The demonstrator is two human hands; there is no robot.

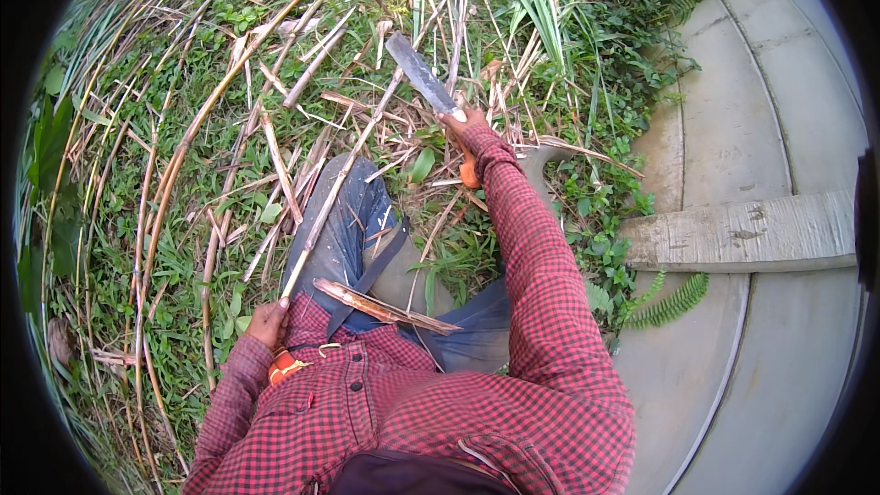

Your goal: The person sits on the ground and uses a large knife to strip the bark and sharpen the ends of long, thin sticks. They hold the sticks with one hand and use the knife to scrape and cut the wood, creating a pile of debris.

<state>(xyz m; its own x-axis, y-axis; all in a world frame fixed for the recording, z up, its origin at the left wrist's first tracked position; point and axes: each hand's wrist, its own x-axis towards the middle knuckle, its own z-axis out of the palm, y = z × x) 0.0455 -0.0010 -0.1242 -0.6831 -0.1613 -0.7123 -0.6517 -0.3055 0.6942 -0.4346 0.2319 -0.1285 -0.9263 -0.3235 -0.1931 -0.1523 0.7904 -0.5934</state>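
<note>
My left hand (268, 323) is closed round the near end of a long thin cane stalk (332, 202), beside my left hip. The stalk slants away over my thigh toward the far litter. My right hand (466, 124), arm stretched forward, grips a machete with a broad grey blade (423, 81) and an orange handle (470, 170). Its blade points far and left, and its tip is close to the far part of the stalk; whether they touch I cannot tell. Across my lap lies a split, reddish-brown piece of stalk (380, 306).
Dry stalks and peeled strips (284, 170) litter the grass ahead and to the left. Long bent canes (174, 165) arch along the left side. At the right are grey panels (733, 128) with a wooden plank (742, 232) across them, and a fern (674, 301) beside it.
</note>
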